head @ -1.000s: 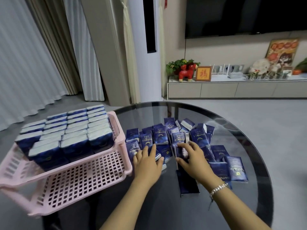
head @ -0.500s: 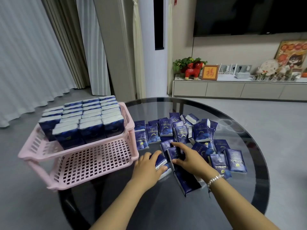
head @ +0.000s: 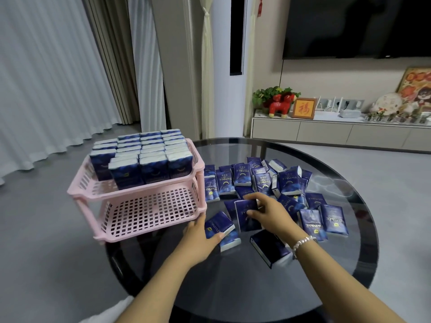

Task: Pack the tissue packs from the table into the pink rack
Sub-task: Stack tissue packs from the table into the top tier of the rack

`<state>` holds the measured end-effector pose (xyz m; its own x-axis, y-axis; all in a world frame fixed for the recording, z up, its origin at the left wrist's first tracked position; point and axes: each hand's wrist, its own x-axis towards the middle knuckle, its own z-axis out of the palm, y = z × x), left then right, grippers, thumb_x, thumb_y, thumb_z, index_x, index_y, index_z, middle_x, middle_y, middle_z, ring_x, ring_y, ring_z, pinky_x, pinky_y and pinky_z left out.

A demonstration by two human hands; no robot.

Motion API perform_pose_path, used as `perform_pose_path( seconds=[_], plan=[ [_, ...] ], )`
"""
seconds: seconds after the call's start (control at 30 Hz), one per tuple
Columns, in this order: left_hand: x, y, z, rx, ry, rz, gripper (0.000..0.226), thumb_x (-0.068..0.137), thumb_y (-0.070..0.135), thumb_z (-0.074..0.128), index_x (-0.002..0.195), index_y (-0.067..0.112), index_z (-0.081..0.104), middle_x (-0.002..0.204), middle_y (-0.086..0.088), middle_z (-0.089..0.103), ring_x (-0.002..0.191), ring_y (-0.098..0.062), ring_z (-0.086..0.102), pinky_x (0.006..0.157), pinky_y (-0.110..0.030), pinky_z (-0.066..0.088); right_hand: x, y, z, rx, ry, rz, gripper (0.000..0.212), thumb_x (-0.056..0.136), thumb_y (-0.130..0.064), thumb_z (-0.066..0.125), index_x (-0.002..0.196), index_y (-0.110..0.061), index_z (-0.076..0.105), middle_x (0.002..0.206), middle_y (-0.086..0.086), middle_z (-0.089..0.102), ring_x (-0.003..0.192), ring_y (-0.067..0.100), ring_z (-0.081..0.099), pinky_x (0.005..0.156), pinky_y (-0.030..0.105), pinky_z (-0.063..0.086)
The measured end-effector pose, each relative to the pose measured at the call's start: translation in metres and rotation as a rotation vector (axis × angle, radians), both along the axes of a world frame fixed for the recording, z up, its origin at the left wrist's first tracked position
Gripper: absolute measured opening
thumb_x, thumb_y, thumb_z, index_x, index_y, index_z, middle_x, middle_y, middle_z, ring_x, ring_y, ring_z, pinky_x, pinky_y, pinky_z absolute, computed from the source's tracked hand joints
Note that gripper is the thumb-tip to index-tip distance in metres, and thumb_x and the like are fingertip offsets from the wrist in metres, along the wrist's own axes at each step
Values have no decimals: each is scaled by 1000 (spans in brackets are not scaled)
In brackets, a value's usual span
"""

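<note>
A two-tier pink rack (head: 149,214) stands at the left edge of the round glass table (head: 233,287). Its upper tier is packed with upright blue tissue packs (head: 149,157); its lower tier is bare. Several loose blue tissue packs (head: 263,180) lie scattered on the table to the rack's right. My left hand (head: 198,238) grips a tissue pack (head: 218,224) beside the rack's lower front corner. My right hand (head: 268,212) holds another tissue pack (head: 247,216), tilted up off the pile. A dark pack (head: 268,248) lies under my right wrist.
The table's near part in front of my arms carries nothing but reflections. Beyond the table are grey floor, curtains on the left, a white standing air conditioner (head: 224,66) and a low TV cabinet (head: 338,131) with ornaments.
Both hands have drawn back from the pile, each with a pack. My left hand has shifted left towards the rack's lower tier. The view has tilted up and back.
</note>
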<state>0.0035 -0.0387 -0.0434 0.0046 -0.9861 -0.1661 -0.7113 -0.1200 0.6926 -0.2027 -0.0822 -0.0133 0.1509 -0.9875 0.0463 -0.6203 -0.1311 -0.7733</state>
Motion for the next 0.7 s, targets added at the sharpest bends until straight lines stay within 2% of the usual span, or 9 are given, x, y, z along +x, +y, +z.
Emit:
perform_pose_path(
  seconds=[0.07,0.13,0.2,0.3,0.37,0.47,0.53,0.63,0.7],
  plan=[
    [1,0,-1,12,92,57,68,76,42,73,134,20,45,134,-6,51,117,-20,53,102,-37,43,-1,6,0,-5,-70,-29,39,86,-21,65,122,-32,54,103,3,60,97,18,61,87,34,51],
    [1,3,4,-12,206,81,54,70,28,81,117,22,55,121,-6,58,100,-16,61,91,-30,49,-1,13,2,10,-160,-52,45,86,-23,66,126,-31,49,106,1,62,99,16,61,88,34,51],
    [4,3,7,-62,304,88,55,69,16,82,115,29,54,125,-7,55,102,-18,61,92,-32,51,0,21,5,6,-251,-65,43,85,-23,67,124,-30,49,108,0,61,99,13,60,85,28,50],
    [8,8,14,-99,388,53,69,73,12,79,128,37,45,134,2,46,118,-19,53,103,-41,45,4,33,13,-17,-366,-64,32,86,-20,66,114,-27,52,97,-8,58,87,-1,58,72,14,45],
    [9,10,18,-104,459,52,63,76,10,77,122,40,46,132,2,47,120,-17,52,105,-40,43,8,38,16,-6,-496,-73,26,86,-15,65,107,-23,52,93,-4,62,77,-3,61,66,10,47],
    [8,11,23,-90,588,50,38,81,1,70,99,31,56,114,-4,60,94,-15,61,82,-30,55,16,41,14,34,-669,-70,37,88,-12,62,118,-32,51,97,11,62,84,18,64,78,27,54],
    [7,13,25,-54,687,68,29,84,-3,66,102,19,59,103,-9,65,79,-14,60,66,-21,54,23,41,11,70,-730,-83,37,89,-10,60,120,-30,56,88,7,60,77,17,60,76,26,53],
    [6,15,29,-8,925,124,36,85,-6,63,115,11,56,100,-7,64,77,-14,63,60,-19,56,36,44,5,86,-805,-165,16,89,-9,60,104,-14,60,91,7,63,75,14,59,72,24,51],
    [6,15,32,3,1019,129,40,85,-8,62,117,15,55,102,-5,63,81,-16,65,64,-24,59,44,43,-4,79,-800,-226,11,88,-16,62,95,-11,57,94,10,60,80,17,57,81,33,49]
  ],
)
